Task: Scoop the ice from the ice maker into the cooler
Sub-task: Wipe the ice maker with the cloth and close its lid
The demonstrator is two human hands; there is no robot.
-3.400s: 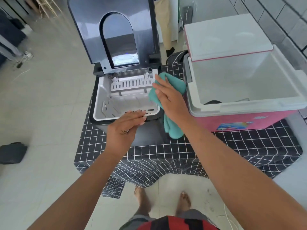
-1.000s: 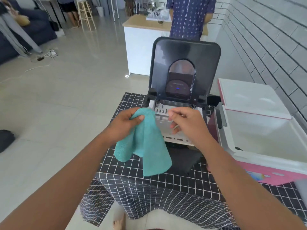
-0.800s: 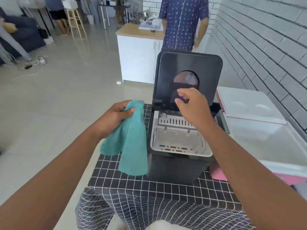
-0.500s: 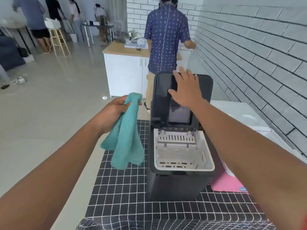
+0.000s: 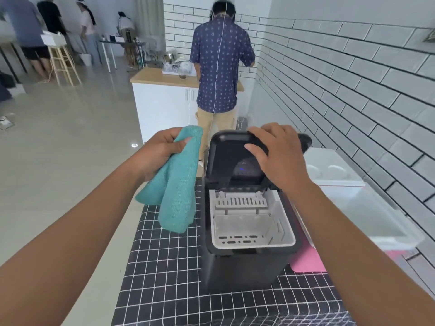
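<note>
A black ice maker is seen standing on a table covered with a black, white-gridded cloth. Its lid is raised and tilted forward over the opening. The right hand is clamped on the lid's upper edge, fingers curled over the top and thumb pressed against the inner face. A small blue light is noted on the lid's inner side, just below the thumb.

The white basket inside the ice maker is exposed; no ice can be made out in it.

A teal cloth is gripped in the left hand, held up to the left of the ice maker, its folds hanging down above the table's left edge.

The cooler, pink with a white rim, is placed just to the right of the ice maker, against a white brick wall, lid open. Its inside is washed out by glare; contents cannot be told.

Behind the table, a person in a patterned blue shirt is seen from the back at a white cabinet. More people are noted far left.
</note>
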